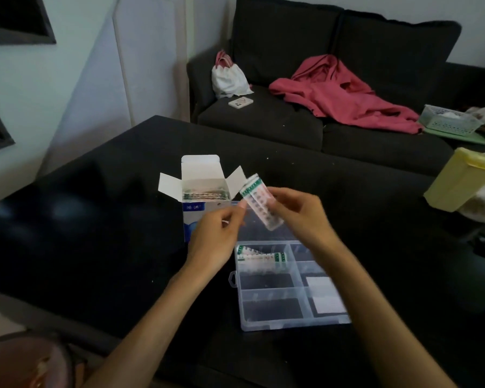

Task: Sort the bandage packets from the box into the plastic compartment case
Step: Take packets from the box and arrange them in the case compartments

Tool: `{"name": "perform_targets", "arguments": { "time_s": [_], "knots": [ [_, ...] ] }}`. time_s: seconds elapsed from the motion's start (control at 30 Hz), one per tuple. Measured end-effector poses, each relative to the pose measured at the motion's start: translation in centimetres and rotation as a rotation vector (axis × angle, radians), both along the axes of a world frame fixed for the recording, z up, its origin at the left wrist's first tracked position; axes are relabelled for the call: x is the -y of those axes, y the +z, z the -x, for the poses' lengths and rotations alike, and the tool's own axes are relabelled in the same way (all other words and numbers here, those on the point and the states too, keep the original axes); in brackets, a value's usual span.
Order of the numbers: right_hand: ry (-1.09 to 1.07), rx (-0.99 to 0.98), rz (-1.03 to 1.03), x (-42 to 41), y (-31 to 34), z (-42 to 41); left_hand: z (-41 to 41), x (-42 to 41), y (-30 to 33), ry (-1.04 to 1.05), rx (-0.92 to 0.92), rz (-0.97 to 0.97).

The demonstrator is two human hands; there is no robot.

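Note:
An open white and blue bandage box (205, 191) stands on the black table, with more packets showing inside it. In front of it lies the clear plastic compartment case (289, 326), its lid open. Several bandage packets (261, 257) lie in its far left compartment. Above the case, my right hand (300, 211) pinches a small stack of white and green bandage packets (259, 203), held tilted. My left hand (219, 233) hovers beside the stack with its fingertips at the packets' lower edge; the frame is blurred and a grip there cannot be made out.
A yellow plastic container (462, 180) stands at the table's right edge. Behind the table is a dark sofa (347, 79) with a red garment (345, 93), a white bag (228, 77), a phone (240, 102) and a pale basket (448, 120).

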State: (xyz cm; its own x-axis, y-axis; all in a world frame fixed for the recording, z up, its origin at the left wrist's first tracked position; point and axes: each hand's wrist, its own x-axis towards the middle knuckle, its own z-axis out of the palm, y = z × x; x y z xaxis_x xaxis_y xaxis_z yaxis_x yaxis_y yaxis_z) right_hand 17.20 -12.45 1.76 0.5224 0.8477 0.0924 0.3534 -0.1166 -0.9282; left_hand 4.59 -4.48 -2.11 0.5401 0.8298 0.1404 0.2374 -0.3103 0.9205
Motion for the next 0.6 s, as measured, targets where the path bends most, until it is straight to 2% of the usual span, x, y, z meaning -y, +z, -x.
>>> {"name": "perform_targets", "arguments": {
  "time_s": [0.13, 0.23, 0.5, 0.6],
  "knots": [
    [0.205, 0.344, 0.253, 1.3, -0.6, -2.0, 2.4, -0.9, -0.8, -0.038, -0.219, -0.204],
    [0.266, 0.536, 0.359, 1.4, -2.4, -1.8, 3.9, -0.7, -1.2, -0.091, -0.351, -0.323],
    [0.311, 0.603, 0.319, 1.2, -5.1, -1.1, 2.7, -0.1, -0.5, -0.208, -0.456, -0.421],
    [0.32, 0.701, 0.322, 1.3, -4.8, -1.1, 2.0, 0.3, -0.7, -0.25, -0.541, -0.46]
  ]
}}
